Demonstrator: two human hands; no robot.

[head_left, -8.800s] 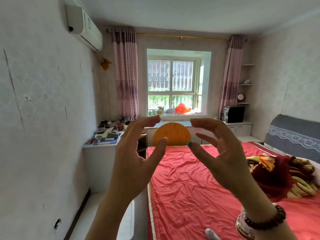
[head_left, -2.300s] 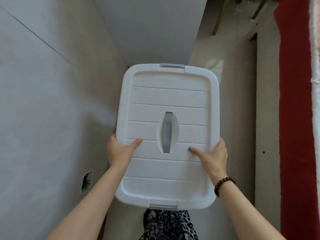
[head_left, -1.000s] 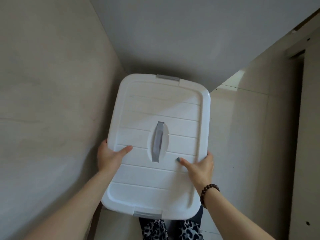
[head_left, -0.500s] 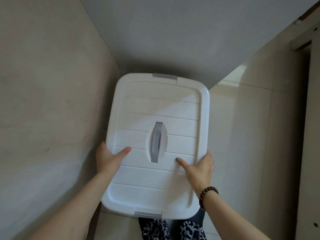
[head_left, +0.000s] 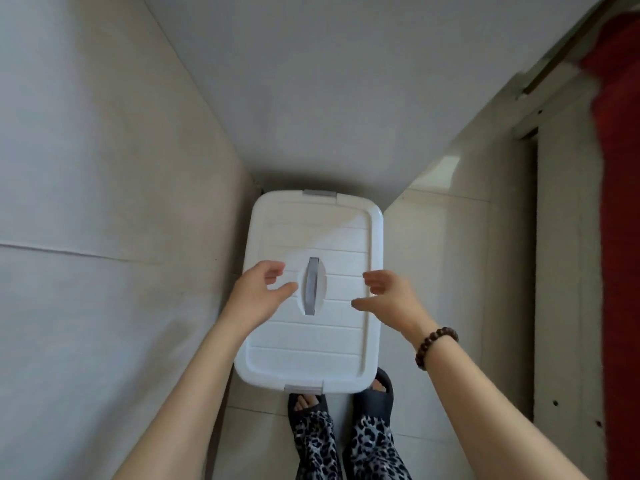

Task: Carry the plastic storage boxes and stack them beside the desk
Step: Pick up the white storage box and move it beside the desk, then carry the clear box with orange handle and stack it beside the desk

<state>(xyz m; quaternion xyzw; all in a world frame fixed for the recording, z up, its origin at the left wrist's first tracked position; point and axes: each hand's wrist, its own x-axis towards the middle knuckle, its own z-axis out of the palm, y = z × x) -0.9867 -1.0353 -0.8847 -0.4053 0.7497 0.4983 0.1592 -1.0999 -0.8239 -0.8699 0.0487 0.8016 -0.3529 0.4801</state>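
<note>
Along the wall (head_left: pixel 104 202), one white storage box (head_left: pixel 311 344) lies lengthwise, far end toward the desk side (head_left: pixel 346 98), under left hand (head_left: pixel 258 296) and right hand (head_left: pixel 391 299), both grips spread, empty.

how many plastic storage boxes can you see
1: the white lidded storage box in the corner by the wall, just ahead of the slippers. Any box under it would be hidden.

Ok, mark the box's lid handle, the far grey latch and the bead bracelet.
lid handle (head_left: pixel 311 285), head view, middle of the grey strap.
far latch (head_left: pixel 320 193), head view, centre of the grey clip.
bead bracelet (head_left: pixel 429 340), head view, a bead on the right wrist.
</note>
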